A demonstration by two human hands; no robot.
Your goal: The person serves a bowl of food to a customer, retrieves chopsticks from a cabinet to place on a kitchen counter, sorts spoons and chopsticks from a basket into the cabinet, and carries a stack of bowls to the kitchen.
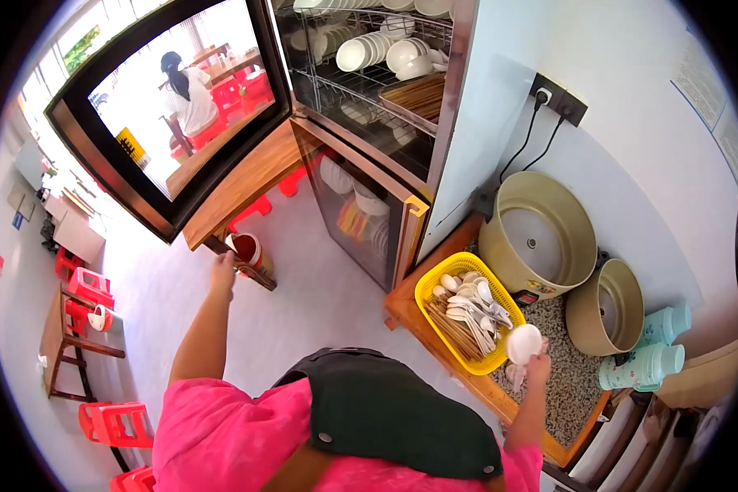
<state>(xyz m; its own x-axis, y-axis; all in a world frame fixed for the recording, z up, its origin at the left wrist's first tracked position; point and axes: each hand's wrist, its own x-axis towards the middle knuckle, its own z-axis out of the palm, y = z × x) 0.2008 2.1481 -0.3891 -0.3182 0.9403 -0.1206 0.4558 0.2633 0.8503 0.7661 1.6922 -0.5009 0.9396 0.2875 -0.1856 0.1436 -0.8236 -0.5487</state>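
My right hand is closed on a white spoon or ladle with a round bowl, held above the counter at the front edge of a yellow basket. White spoons and wooden chopsticks lie in the basket. On the left, my left hand is near the end of a wooden table, above a bucket; whether its fingers hold anything is too small to tell. The open cabinet holds white bowls and a tray of chopsticks.
Two round metal pots and light-blue thermoses stand right of the basket. A glass cabinet door swings out ahead. Red stools and a wooden table are at left. A seated person appears beyond the upper door.
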